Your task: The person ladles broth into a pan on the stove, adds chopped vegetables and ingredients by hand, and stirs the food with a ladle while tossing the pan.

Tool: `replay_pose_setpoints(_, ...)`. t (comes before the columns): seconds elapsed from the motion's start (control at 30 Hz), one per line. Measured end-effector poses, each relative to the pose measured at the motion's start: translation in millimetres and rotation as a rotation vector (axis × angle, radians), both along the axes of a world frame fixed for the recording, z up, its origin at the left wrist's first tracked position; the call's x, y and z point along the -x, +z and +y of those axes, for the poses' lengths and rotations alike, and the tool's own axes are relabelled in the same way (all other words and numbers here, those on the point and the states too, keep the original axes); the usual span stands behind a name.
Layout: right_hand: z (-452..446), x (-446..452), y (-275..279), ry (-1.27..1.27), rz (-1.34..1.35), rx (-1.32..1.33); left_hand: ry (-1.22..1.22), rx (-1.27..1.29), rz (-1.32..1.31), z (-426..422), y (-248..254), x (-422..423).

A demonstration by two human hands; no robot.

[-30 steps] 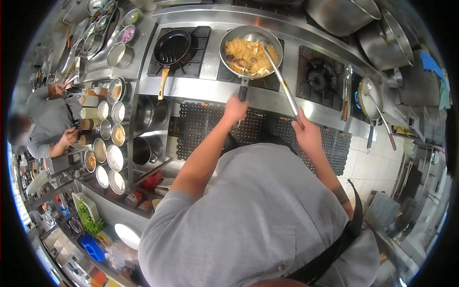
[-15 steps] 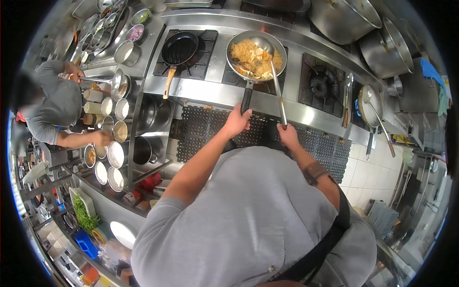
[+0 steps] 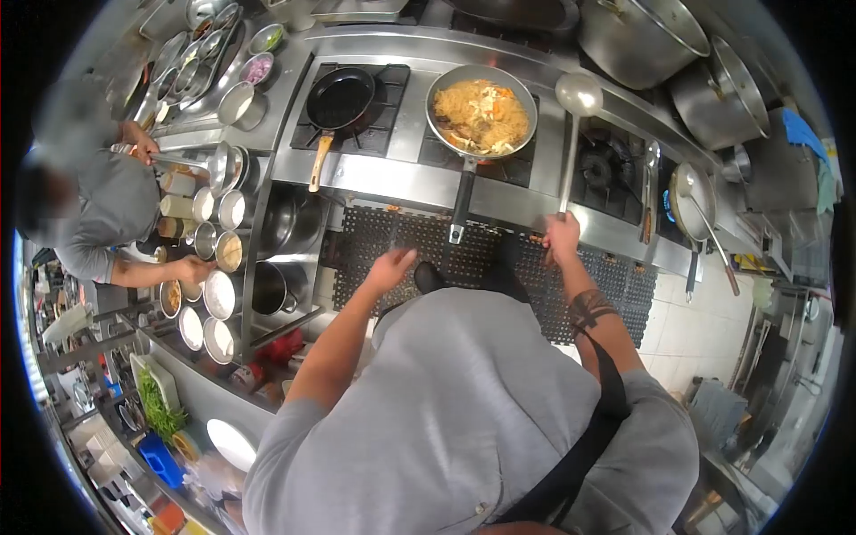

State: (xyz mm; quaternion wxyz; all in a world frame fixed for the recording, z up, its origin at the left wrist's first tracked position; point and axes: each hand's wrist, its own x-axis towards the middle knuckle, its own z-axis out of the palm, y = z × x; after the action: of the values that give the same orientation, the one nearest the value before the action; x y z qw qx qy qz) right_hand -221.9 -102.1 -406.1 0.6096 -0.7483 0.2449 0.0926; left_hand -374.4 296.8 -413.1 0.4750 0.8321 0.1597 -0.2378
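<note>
The ladle point(image 3: 569, 152) is in my right hand point(image 3: 562, 234), whose fingers wrap round the end of its long handle. Its bowl is raised over the back of the stove, between the frying pan and the right burner. My left hand point(image 3: 390, 270) is loosely curled below the stove front, apart from the pan handle, with nothing seen in it. A frying pan point(image 3: 464, 160) sits on the middle burner, its black handle pointing toward me. Fried rice point(image 3: 481, 114) with pale and orange pieces lies in the pan.
A black pan point(image 3: 340, 96) with a wooden handle stands on the left burner. The right burner point(image 3: 608, 167) has a bare grate. Large pots point(image 3: 644, 40) and another pan point(image 3: 698, 209) are at right. At left, a co-worker point(image 3: 107, 201) reaches over several containers point(image 3: 220, 294).
My left hand has let go of the pan handle and drawn back left and down. My right hand has lifted the ladle out of the rice and moved it right.
</note>
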Motion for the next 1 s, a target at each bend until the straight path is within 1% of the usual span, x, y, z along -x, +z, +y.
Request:
replay_pose_setpoints(0.03, -10, -5, -7, 0.010, -0.001, -0.007, -0.041, -0.162, 0.023, 28, -40, 33)
replay_pose_setpoints(0.07, -19, -10, -11, -0.002, 0.023, -0.022, -0.083, -0.322, 0.047, 57, -68, 68)
replay_pose_setpoints(0.1, -25, -15, -14, -0.015, 0.048, -0.036, -0.143, -0.341, 0.187, 79, -61, 95)
replay_pose_setpoints(0.13, -26, -19, -13, -0.008, 0.048, -0.039, -0.158, -0.407, 0.233, 111, -103, 141)
replay_pose_setpoints(0.17, -28, -23, -12, -0.007, 0.060, 0.102, 0.011, -0.536, 0.464, 120, -100, 174)
replay_pose_setpoints(0.2, -30, -26, -9, -0.007, 0.071, 0.245, -0.251, -0.638, 0.424, 147, -136, 218)
replay_pose_setpoints(0.23, -34, -28, -11, -0.003, 0.072, 0.248, -0.501, -0.751, 0.350, 169, -159, 253)
replay_pose_setpoints(0.3, -43, -37, -20, 0.228, 0.055, 0.754, -0.613, -0.593, 0.582, 156, -88, 250)
replay_pose_setpoints(0.33, -45, -40, -21, 0.345, 0.043, 1.009, -0.605, -0.583, 0.582, 149, -83, 255)
replay_pose_setpoints(0.37, -42, -45, -16, 0.354, 0.033, 1.018, -0.366, -0.490, 0.580, 141, -82, 265)
replay_pose_setpoints(0.4, -35, -48, -10, 0.280, -0.078, 1.132, -0.127, -0.394, 0.575, 135, -89, 280)
replay_pose_setpoints(0.43, -27, -53, -3, 0.208, -0.194, 1.239, -0.109, -0.382, 0.576, 125, -99, 290)
replay_pose_setpoints(0.47, -18, -67, 2, 0.224, -0.209, 1.242, -0.330, -0.544, 0.298, 118, -125, 300)
replay_pose_setpoints(0.5, -4, -90, 7, 0.288, -0.443, 1.116, -0.546, -0.704, 0.010, 114, -139, 301)
replay_pose_setpoints(0.53, 11, -111, 11, 0.350, -0.664, 0.976, -0.531, -0.704, 0.017, 97, -137, 294)
replay_pose_setpoints(0.6, 72, -151, 43, 0.523, -0.603, 0.849, 0.873, 0.200, 0.495, 40, -128, 252)
replay_pose_setpoints(0.67, 129, -191, 56, 0.596, -0.619, 0.828, 0.809, 0.151, 0.396, 1, -126, 221)
replay_pose_setpoints(0.7, 155, -210, 61, 0.684, -0.528, 0.844, 0.736, 0.079, 0.353, -18, -111, 202)
replay_pose_setpoints(0.73, 176, -230, 64, 0.774, -0.440, 0.860, 0.665, 0.007, 0.310, -35, -86, 181)
replay_pose_setpoints(0.77, 194, -246, 65, 0.796, -0.450, 0.844, 0.626, -0.051, 0.255, -50, -68, 168)
replay_pose_setpoints(0.8, 211, -260, 65, 0.835, -0.397, 0.955, 0.590, -0.108, 0.205, -63, -52, 158)
replay_pose_setpoints(0.83, 225, -268, 62, 0.877, -0.349, 1.068, 0.663, -0.054, 0.202, -75, -35, 150)
replay_pose_setpoints(0.87, 235, -274, 58, 0.915, -0.368, 1.054, 0.726, 0.002, 0.254, -84, -2, 136)
replay_pose_setpoints(0.93, 248, -290, 52, 0.971, -0.296, 1.042, 0.855, 0.005, 0.241, -104, 9, 143)
replay_pose_setpoints(0.97, 253, -294, 58, 1.017, -0.219, 1.025, 0.943, 0.009, 0.239, -114, 2, 156)
replay_pose_setpoints(1.0, 254, -299, 58, 1.052, -0.228, 1.031, 1.024, 0.017, 0.240, -123, 6, 165)
